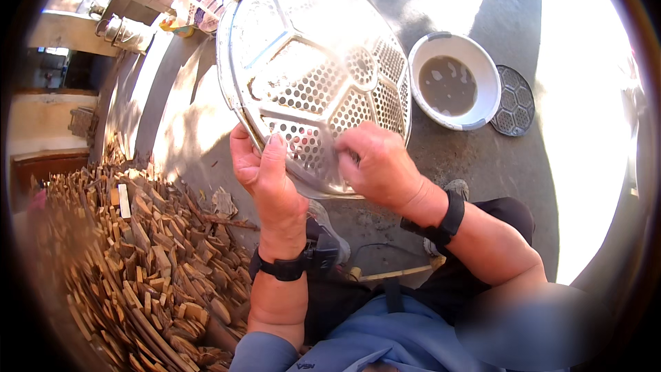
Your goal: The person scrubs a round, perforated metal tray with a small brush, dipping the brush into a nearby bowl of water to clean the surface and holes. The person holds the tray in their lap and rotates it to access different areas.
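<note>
A large round perforated metal steamer tray (310, 90) is tilted up in front of me, with raised ribs between its panels of holes. Brownish stains mark parts of its surface, and sunlight glares off the upper half. My left hand (271, 170) grips its lower left rim, thumb on the near face. Against the lower part of the tray, my right hand (379, 165) is curled around a small dark scouring pad (354, 156), mostly hidden by the fingers. The metal beside that hand looks wet and blurred.
To the right, a white basin (488, 77) holds murky water (448, 85); a smaller perforated metal disc (515, 101) lies beside it. Split firewood (170, 268) is heaped at left. A printed bag (201, 2) and metal can (126, 33) stand farther off.
</note>
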The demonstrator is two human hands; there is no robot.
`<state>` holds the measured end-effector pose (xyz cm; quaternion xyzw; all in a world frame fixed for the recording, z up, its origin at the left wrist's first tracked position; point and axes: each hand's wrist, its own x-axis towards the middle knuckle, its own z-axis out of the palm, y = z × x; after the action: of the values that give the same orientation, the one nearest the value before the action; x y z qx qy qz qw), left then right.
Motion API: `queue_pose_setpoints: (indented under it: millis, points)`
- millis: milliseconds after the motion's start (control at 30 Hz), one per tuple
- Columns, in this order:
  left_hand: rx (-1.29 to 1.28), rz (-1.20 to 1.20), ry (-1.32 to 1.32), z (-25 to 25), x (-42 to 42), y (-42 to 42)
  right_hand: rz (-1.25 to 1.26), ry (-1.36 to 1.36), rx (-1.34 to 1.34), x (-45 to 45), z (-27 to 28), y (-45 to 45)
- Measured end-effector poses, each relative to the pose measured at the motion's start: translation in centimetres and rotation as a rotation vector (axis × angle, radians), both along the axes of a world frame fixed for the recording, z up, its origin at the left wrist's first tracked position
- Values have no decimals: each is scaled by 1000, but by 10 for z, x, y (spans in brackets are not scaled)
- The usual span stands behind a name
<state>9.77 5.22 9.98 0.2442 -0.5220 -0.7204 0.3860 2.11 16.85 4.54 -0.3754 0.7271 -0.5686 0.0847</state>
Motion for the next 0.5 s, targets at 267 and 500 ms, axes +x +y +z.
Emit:
queue_pose_setpoints:
  millis: [267, 500]
  points:
    - [-10, -98, -51, -4, 7, -3, 42, 41, 54, -3, -2, -3]
    - [28, -119, -68, -5, 7, 0, -30, 78, 76, -16, -8, -11]
